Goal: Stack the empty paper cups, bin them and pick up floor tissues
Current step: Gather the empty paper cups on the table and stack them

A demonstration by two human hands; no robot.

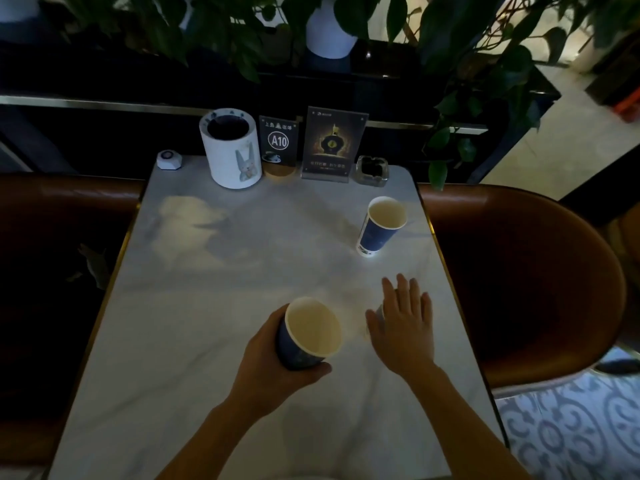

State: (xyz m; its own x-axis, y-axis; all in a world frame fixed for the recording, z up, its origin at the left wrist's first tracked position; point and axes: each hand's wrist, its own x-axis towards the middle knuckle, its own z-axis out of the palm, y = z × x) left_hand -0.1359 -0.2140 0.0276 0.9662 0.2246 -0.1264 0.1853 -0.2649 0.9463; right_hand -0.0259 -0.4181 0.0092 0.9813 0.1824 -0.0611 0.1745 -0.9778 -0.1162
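Note:
My left hand [266,355] grips a blue paper cup [304,336] with a pale inside, tilted so its mouth faces right and up, just above the white marble table [207,341]. My right hand [403,323] hovers flat to the right of it, fingers spread, and a small pale thing under the palm is mostly hidden. A second blue paper cup [379,226] stands upright near the table's right edge, farther away. On the dark floor to the left lies a pale crumpled tissue [93,263].
At the table's far end stand a white cylindrical bin with a rabbit picture [232,150], an A10 table sign [278,145], an acrylic menu stand [330,147], a glass ashtray [372,171] and a white call button [168,159]. Brown leather seats [519,271] flank both sides.

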